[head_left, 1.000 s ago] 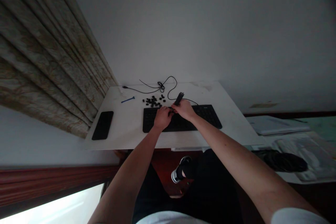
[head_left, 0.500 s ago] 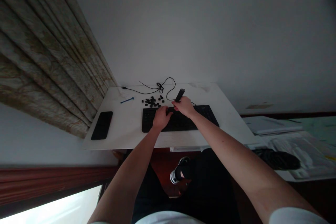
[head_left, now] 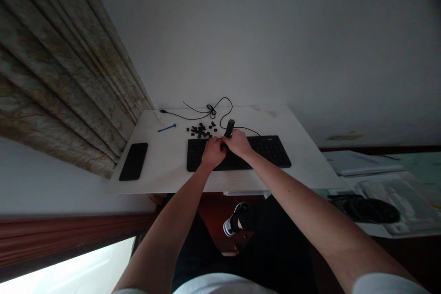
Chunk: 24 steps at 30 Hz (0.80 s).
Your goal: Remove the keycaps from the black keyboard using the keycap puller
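Note:
A black keyboard (head_left: pixel 270 150) lies along the front of the white desk. My right hand (head_left: pixel 238 142) is closed round a black brush-like tool (head_left: pixel 229 127), which stands nearly upright with its ragged end on top. The tool's lower end is hidden by my fingers. Close beside it, over the left-middle keys, my left hand (head_left: pixel 213 150) has its fingers curled in. What they pinch, if anything, is too small to make out. Several loose black keycaps (head_left: pixel 200 130) lie scattered just behind the keyboard.
Behind the keyboard runs a looped black cable (head_left: pixel 211 111). To the left are a thin blue tool (head_left: pixel 167 128) and a black phone (head_left: pixel 134 161). A patterned curtain (head_left: pixel 69 55) hangs at the left. Papers (head_left: pixel 361 161) and a dark bundle (head_left: pixel 370 210) lie right of the desk.
My right hand has moved left, up against my left hand, and the brush-like tool is now more upright. The left hand's fingers have drawn in. The whole view has shifted slightly.

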{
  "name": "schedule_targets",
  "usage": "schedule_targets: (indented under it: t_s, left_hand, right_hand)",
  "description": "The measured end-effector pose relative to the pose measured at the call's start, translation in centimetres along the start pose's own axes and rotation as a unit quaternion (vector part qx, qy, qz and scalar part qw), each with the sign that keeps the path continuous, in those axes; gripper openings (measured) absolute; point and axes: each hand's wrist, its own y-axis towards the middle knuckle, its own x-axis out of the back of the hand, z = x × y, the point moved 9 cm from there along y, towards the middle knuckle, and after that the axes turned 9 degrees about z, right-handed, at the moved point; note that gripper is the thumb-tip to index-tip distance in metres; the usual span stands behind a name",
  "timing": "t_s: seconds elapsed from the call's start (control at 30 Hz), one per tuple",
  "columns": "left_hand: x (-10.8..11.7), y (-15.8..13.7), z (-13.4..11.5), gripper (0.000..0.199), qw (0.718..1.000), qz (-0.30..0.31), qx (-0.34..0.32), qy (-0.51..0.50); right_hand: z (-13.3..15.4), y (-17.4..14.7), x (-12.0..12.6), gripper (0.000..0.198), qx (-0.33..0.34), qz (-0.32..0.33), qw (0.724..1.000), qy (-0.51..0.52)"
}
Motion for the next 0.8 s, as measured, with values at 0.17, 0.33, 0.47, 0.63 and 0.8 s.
schedule_targets:
  t_s: [0.17,0.33,0.47,0.63,0.8]
  left_hand:
    - [0.0,0.1,-0.1,0.015,1.0,0.007,-0.01,0.01]
    - [-0.1,0.1,-0.3,0.013,0.999,0.019,-0.021,0.017]
    - [-0.2,0.1,-0.2,0.012,0.999,0.025,-0.012,0.033]
    - [-0.5,0.1,-0.3,0.014,0.998,0.033,-0.009,0.056]
    - [-0.6,0.0,-0.4,0.018,0.996,0.037,-0.012,0.081]
  right_hand:
    - [-0.4,0.0,-0.2,0.01,0.029,0.026,0.997,0.063]
    - [-1.1,-0.6,0.0,0.013,0.044,0.038,0.992,0.109]
    - [-0.4,-1.1,0.1,0.014,0.075,0.018,0.993,0.089]
    - [0.0,-1.4,0.1,0.013,0.08,-0.003,0.995,0.054]
    - [0.1,-1.4,0.0,0.011,0.091,-0.016,0.995,0.04]
